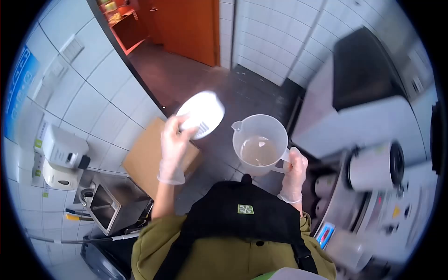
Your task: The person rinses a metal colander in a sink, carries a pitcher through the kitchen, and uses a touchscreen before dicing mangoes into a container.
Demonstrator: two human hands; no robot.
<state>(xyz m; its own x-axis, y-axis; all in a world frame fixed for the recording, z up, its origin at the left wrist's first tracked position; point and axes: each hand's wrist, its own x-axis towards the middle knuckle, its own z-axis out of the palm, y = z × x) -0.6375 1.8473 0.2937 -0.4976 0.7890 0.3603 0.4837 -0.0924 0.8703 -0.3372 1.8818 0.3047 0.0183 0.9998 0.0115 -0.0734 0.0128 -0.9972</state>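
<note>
My left hand, in a clear glove, pinches the near edge of a white lid, which is tilted and has slots at its lower end. Level with it on the right, my right hand, gloved too, is closed round the handle of a translucent pitcher. Some cloudy liquid lies in the pitcher, with a small white piece in it. The pitcher's top is uncovered and its spout points left. Lid and pitcher are apart, both held in the air above the dark floor.
A cardboard box stands at the left, near a small metal sink and wall dispensers. On the right are a machine with a black cover, a white cylindrical container and a counter. An orange door is at the top.
</note>
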